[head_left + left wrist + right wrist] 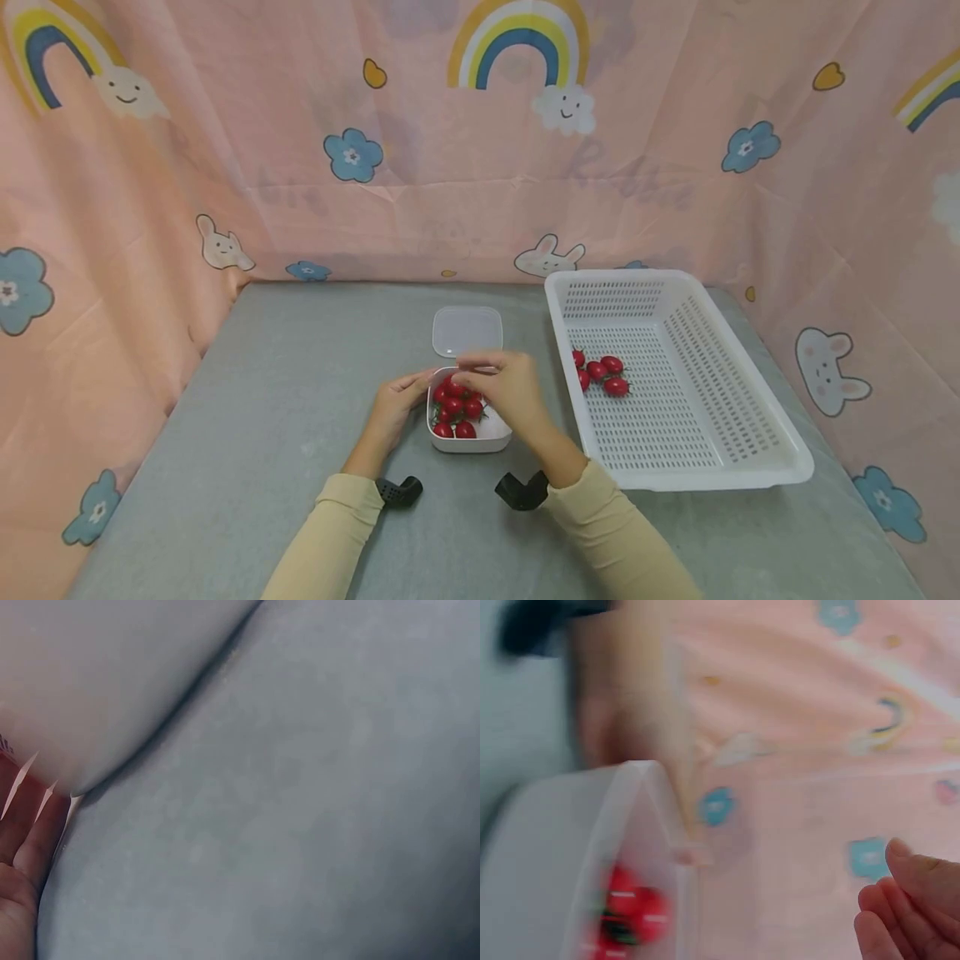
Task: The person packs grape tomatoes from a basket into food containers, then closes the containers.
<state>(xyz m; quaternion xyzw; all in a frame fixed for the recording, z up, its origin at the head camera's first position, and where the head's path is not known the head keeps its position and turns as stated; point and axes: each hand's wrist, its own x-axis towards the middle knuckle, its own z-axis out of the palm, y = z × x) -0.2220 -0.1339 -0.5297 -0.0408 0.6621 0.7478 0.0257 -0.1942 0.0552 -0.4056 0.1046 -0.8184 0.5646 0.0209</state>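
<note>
A small white square container (471, 446) stands on the table with several red cherry tomatoes (453, 406) in it, mostly on its left side. My left hand (393, 410) holds the container at its left side, thumb near the rim; in the left wrist view its fingers (37, 840) lie against the outer wall. Over the container's right rear part is my right hand (512, 390). In the right wrist view the right hand (915, 907) has loosely bent fingers, with no tomato visible between them.
A large white perforated basket (757, 400) stands to the right, with several cherry tomatoes (617, 387) at its left side. A translucent lid (467, 332) lies behind the container. Patterned pink cloth (450, 217) hangs round the grey table (247, 433).
</note>
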